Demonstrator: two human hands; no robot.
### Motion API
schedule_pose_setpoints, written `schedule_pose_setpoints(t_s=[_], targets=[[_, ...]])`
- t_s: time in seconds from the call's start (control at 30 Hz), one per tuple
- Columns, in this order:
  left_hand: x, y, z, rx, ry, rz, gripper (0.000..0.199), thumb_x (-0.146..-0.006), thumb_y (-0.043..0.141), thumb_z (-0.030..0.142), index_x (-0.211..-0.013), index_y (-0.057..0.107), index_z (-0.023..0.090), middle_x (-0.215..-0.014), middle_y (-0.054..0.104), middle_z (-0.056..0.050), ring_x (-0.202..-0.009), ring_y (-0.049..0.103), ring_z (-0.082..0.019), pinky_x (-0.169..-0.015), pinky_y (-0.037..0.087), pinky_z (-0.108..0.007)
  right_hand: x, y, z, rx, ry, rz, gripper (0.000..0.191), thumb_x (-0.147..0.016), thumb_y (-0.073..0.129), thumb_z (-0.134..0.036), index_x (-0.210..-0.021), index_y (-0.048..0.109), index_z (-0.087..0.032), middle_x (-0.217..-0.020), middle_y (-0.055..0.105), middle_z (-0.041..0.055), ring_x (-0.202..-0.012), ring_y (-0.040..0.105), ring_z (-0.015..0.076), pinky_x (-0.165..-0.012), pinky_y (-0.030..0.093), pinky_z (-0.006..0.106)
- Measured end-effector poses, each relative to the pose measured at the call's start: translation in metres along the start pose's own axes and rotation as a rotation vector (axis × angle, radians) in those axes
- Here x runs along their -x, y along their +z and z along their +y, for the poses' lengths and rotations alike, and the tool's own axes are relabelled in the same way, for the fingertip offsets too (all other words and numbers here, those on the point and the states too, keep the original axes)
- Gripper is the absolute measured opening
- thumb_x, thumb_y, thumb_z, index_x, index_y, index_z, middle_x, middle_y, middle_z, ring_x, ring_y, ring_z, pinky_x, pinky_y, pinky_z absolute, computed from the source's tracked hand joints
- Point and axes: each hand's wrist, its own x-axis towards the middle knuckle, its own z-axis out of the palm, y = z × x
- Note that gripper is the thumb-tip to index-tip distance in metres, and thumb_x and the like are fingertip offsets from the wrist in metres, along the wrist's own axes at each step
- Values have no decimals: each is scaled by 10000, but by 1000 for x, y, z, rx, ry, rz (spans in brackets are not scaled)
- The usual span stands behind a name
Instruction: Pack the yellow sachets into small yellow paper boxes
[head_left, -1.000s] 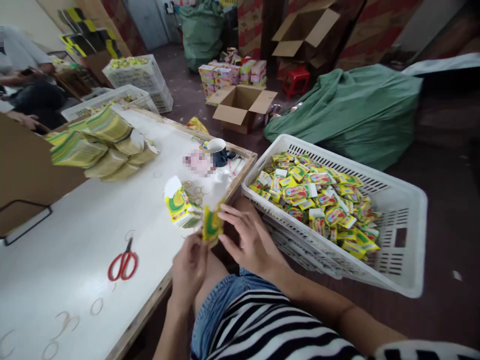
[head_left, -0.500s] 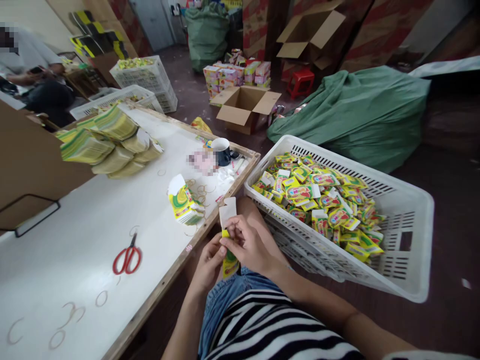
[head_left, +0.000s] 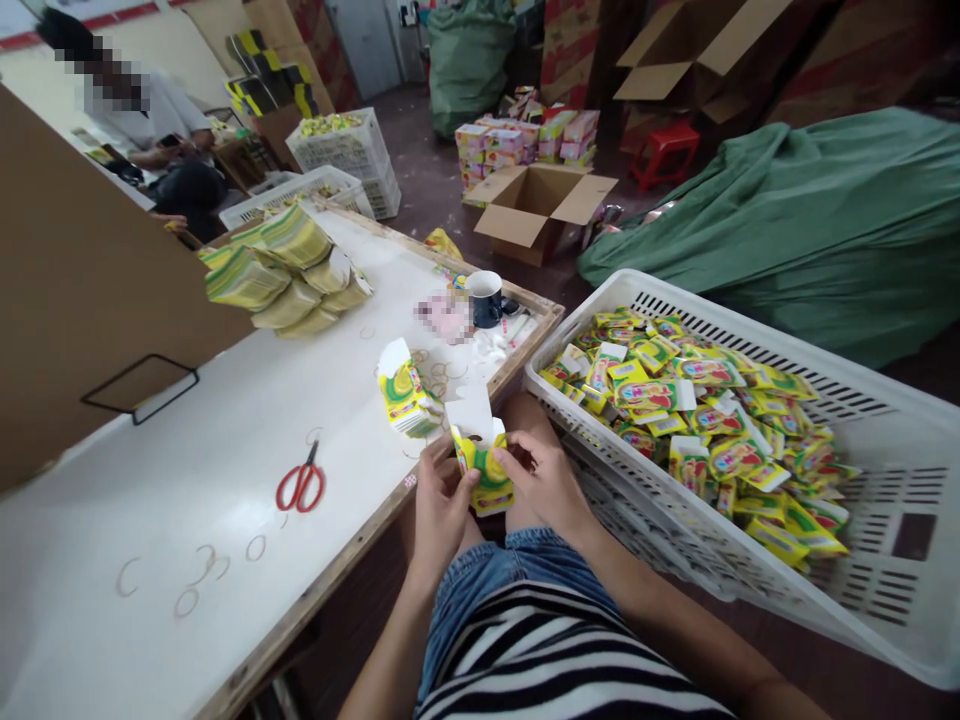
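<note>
A small yellow and green printed carton [head_left: 484, 470] is held above my lap, its white flap standing up at the top. My left hand [head_left: 441, 500] grips its left side with thumb and fingers. On the opposite side, my right hand [head_left: 546, 482] pinches the carton's edge. Just beyond, on the white table [head_left: 247, 450], a stack of flat cartons [head_left: 405, 395] leans with its printed face up. To my right a white plastic crate [head_left: 885, 520] holds many folded yellow cartons [head_left: 720, 400].
Red-handled scissors [head_left: 301, 485] and loose rubber bands [head_left: 186, 602] lie on the table. Bundled flat cartons [head_left: 289, 275] are piled farther back, and a dark mug [head_left: 486, 300] stands near the corner. An open cardboard box [head_left: 529, 215] and green sack [head_left: 810, 230] sit beyond. A person [head_left: 161, 140] sits far left.
The carton was narrow and turned edge-on between my hands; now its printed face shows wide. My hands have moved apart to its two sides. The camera view has swung left.
</note>
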Motion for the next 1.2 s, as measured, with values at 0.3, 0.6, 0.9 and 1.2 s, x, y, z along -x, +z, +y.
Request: schedule_pose_setpoints(t_s=[0.3, 0.6, 0.9, 1.2], targets=[[2, -14, 22, 54, -39, -273, 486, -836, 734, 287, -1261, 508, 225, -1074, 726, -95, -981, 707, -232, -830, 556, -323, -3, -19, 4, -140, -113, -243, 309, -930, 595, -389, -1191, 579, -225, -899, 652, 22, -728, 606, 150, -626, 489, 251], [4, -15, 21, 149, -104, -373, 571, -811, 764, 248, -1289, 453, 252, -1024, 730, -64, -874, 725, -196, -775, 582, -303, -8, -26, -7, -8, -251, -231, 309, -983, 506, -398, -788, 629, -192, -767, 625, 35, -724, 575, 169, -678, 478, 288], [-1, -12, 10, -57, -45, -251, 475, -837, 719, 297, -1276, 555, 217, -1117, 727, -99, -942, 723, -222, -786, 583, -302, -12, -34, -4, -87, -68, -43, 326, -973, 509, -437, -1161, 622, -196, -789, 667, 29, -722, 632, 170, -692, 504, 289], [1, -8, 0, -143, -22, -276, 450, -916, 608, 256, -1355, 507, 242, -1222, 692, -96, -1113, 672, -227, -961, 531, -351, -13, -27, 4, 218, -7, -295, 330, -857, 605, -237, -1186, 580, -224, -651, 632, -51, -570, 571, 141, -544, 375, 232]])
